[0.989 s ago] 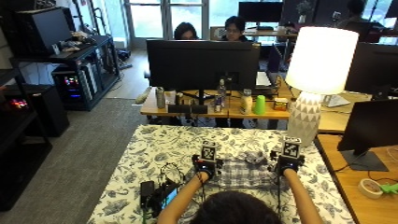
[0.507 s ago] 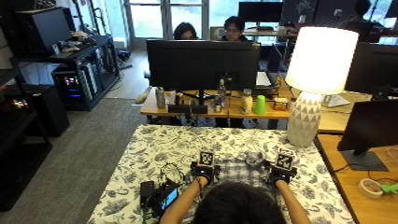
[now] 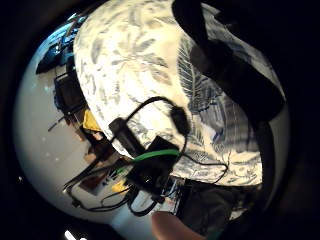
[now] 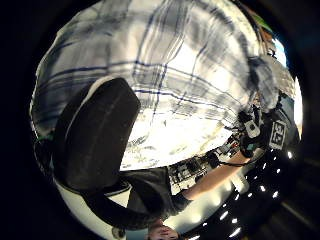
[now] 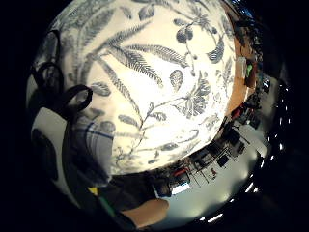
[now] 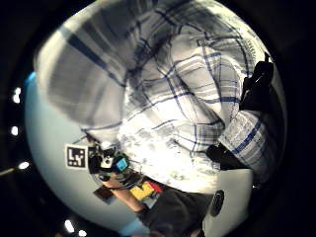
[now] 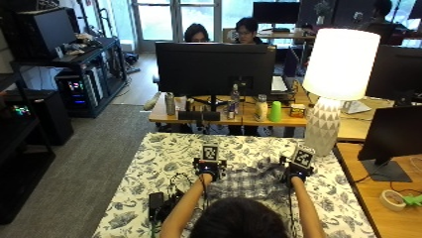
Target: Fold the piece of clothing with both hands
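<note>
Both hands are out on the garment now, well apart. The left hand [image 7: 209, 171] sits at the shirt's ten o'clock corner, the right hand [image 7: 294, 174] at its two o'clock corner, each on the plaid cloth. Whether the fingers pinch the fabric or just lie on it, I cannot tell from here. From the left palm, a gloved thumb [image 4: 95, 135] lies flat against the plaid. The plaid shirt [image 7: 254, 182], white with blue lines, lies rumpled between the forearms, just ahead of the person's head, on the floral-covered surface [image 7: 165, 153]. At eight o'clock from the shirt, a black device with tangled cables [image 7: 161, 198] sits near the surface's near edge.
</note>
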A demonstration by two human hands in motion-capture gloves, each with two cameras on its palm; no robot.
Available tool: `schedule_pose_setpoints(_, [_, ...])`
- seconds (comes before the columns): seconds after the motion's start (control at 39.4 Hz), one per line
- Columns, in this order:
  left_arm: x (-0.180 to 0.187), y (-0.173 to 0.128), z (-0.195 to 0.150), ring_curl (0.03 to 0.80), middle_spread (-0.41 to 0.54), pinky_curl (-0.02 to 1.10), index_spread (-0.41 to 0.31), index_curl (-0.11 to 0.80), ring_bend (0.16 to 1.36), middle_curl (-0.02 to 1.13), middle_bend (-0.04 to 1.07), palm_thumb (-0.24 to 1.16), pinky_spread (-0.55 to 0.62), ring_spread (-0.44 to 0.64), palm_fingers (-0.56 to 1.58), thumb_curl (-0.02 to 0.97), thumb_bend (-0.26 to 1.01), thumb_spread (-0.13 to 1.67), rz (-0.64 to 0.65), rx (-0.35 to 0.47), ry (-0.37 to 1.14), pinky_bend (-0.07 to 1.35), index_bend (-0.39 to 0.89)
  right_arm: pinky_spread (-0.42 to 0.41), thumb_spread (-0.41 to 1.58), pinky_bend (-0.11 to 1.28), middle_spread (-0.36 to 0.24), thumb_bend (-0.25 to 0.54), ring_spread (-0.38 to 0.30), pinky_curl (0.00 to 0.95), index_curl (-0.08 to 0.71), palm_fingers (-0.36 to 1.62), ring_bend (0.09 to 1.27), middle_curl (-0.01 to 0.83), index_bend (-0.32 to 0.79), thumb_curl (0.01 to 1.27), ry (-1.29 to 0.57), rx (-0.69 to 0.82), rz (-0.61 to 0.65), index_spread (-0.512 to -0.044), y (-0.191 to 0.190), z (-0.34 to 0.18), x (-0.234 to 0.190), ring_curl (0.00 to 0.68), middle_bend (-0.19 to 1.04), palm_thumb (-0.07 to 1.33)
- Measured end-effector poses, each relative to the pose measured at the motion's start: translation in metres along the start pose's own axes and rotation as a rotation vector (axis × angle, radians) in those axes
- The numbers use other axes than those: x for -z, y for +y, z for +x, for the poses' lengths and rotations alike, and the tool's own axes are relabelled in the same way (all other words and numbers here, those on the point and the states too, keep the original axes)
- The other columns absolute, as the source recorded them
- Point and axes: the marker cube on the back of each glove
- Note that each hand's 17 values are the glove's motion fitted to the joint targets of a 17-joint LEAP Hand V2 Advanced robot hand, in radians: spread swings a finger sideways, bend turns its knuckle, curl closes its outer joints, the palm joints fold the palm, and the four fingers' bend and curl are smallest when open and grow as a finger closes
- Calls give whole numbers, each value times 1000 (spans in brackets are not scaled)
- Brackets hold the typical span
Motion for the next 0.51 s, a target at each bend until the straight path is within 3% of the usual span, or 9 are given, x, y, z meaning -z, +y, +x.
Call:
schedule_pose_setpoints(0.2, [62, 30, -45, 347, 234, 371, -55, 222, 715, 290, 179, 111, 321, 268, 159, 188, -9, 1225, 112, 9, 39, 821, 109, -312, 482, 613, -162, -21, -225, 394, 321, 1297, 671, 503, 187, 576, -66, -36, -17, -237, 30, -55, 65, 464, 419, 1017])
schedule_pose_setpoints(0.33, [77, 5, -70, 345, 230, 370, -48, 218, 724, 293, 178, 114, 319, 253, 168, 189, -11, 1236, 56, 9, 51, 821, 107, -317, 407, 605, -166, -24, -230, 398, 346, 1305, 674, 512, 179, 607, -46, 10, -83, -236, 55, -115, 82, 467, 426, 1028])
schedule_pose_setpoints(0.38, [83, 6, -81, 344, 230, 369, -46, 218, 724, 295, 178, 114, 318, 249, 170, 190, -12, 1239, 24, -3, 62, 820, 111, -318, 384, 607, -167, -24, -231, 402, 354, 1306, 672, 514, 175, 618, -28, 86, -47, -237, 61, -149, 83, 467, 429, 1032])
schedule_pose_setpoints(0.51, [100, 10, -114, 340, 216, 363, -36, 215, 727, 300, 184, 116, 309, 229, 199, 191, -11, 1250, 221, 47, 91, 815, 110, -323, 350, 621, -178, -42, -235, 411, 355, 1283, 691, 523, 128, 636, 31, 241, -101, -233, 78, -238, 41, 474, 445, 1003])
